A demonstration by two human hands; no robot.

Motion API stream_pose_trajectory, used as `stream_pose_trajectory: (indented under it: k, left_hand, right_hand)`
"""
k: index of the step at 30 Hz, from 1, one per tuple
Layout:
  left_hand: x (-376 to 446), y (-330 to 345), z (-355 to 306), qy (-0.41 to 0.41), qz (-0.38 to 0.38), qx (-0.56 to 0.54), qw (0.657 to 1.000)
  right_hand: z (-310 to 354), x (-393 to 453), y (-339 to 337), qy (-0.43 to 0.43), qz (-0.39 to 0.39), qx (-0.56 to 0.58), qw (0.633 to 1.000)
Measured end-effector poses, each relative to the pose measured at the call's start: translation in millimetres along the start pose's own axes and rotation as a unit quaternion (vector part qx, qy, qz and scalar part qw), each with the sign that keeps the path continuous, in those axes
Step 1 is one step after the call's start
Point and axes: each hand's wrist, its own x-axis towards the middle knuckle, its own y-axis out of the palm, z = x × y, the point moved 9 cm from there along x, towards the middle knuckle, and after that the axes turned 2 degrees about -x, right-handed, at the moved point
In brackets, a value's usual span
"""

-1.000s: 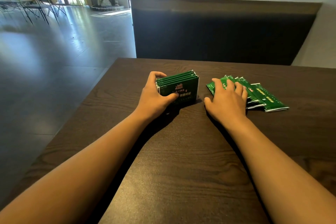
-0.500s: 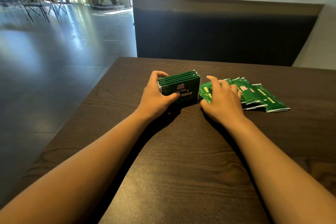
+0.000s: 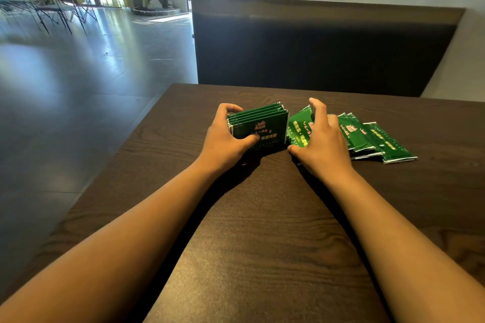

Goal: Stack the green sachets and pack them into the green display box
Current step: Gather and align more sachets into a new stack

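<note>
Green foil sachets (image 3: 378, 139): loose fan lying flat toward the far right of the dark wood-grain table (image 3: 262, 231). One sachet (image 3: 299, 128) tilted up, pinched between thumb and curled fingers of the right hand (image 3: 322, 147). Green cardboard display box (image 3: 259, 126): near the far edge, several sachets standing inside, gripped by the left hand (image 3: 225, 139). Risk: the slick sachet catching the box wall and buckling, or tipping the packed row.
</note>
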Motion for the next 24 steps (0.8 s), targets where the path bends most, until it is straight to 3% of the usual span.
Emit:
stream_pose_trajectory:
  k: [10, 14, 18, 24]
  left_hand:
    - [-1.1, -2.2, 1.5, -0.013, 0.001, -0.003, 1.0]
    - [-2.2, -1.8, 2.1, -0.015, 0.004, -0.003, 1.0]
    - [-4.6, 1.4, -4.2, -0.01, 0.013, -0.015, 1.0]
    - [-8.5, 5.6, -11.3, -0.02, 0.032, -0.046, 0.998]
  right_hand:
    - [-16.2, -2.3, -42.0, 0.051, -0.172, 0.128, 0.975]
    - [-7.4, -7.9, -53.4, -0.009, -0.219, 0.202, 0.955]
    - [14.5, -10.0, -43.9, -0.088, -0.194, 0.15, 0.965]
    - [33.6, -7.4, -11.0, -0.128, -0.108, 0.047, 0.985]
